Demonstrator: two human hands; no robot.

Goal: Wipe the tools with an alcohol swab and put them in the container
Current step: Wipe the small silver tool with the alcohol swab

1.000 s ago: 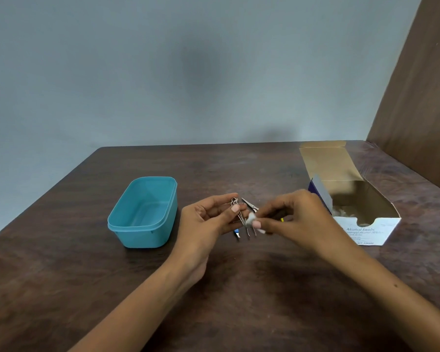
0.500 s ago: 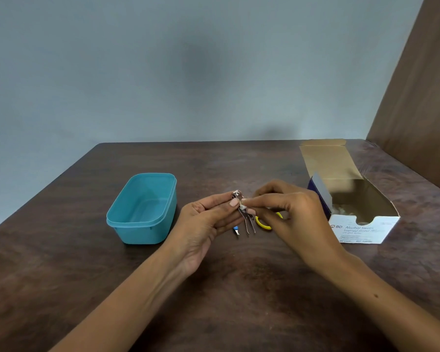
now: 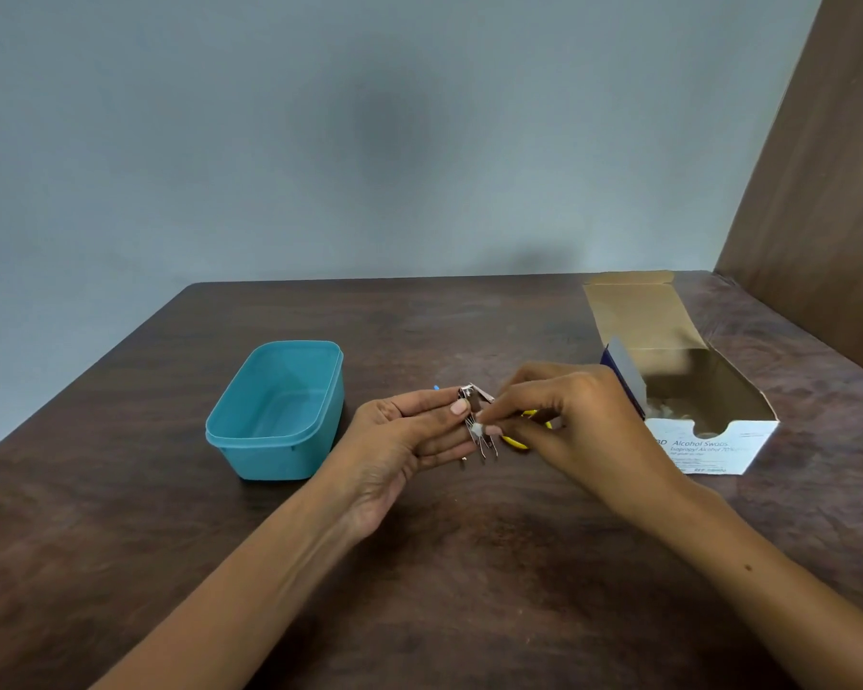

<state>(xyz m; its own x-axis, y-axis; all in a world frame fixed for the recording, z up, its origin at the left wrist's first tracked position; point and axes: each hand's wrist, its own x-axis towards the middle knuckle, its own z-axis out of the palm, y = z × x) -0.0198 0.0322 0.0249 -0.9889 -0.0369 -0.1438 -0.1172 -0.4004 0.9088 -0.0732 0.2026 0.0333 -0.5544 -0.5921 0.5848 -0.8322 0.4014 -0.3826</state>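
Note:
My left hand (image 3: 404, 435) pinches a small silver metal tool (image 3: 475, 405) between thumb and fingers above the table's middle, its thin prongs pointing down. My right hand (image 3: 569, 420) pinches a small white alcohol swab (image 3: 478, 429) against the tool's prongs. A yellow-handled tool (image 3: 516, 443) lies on the table, mostly hidden behind my right hand. A bit of a blue tool (image 3: 436, 388) peeks out behind my left fingers. The teal plastic container (image 3: 275, 430) stands open and empty to the left of my hands.
An open cardboard box of alcohol swabs (image 3: 703, 445) lies at the right, its flap folded back. The dark wooden table (image 3: 444, 580) meets a grey wall behind and a brown panel (image 3: 828, 191) at the far right.
The swab in my right hand slid up the silver tool toward its head, then back down to the prongs. My left hand kept hold of the tool.

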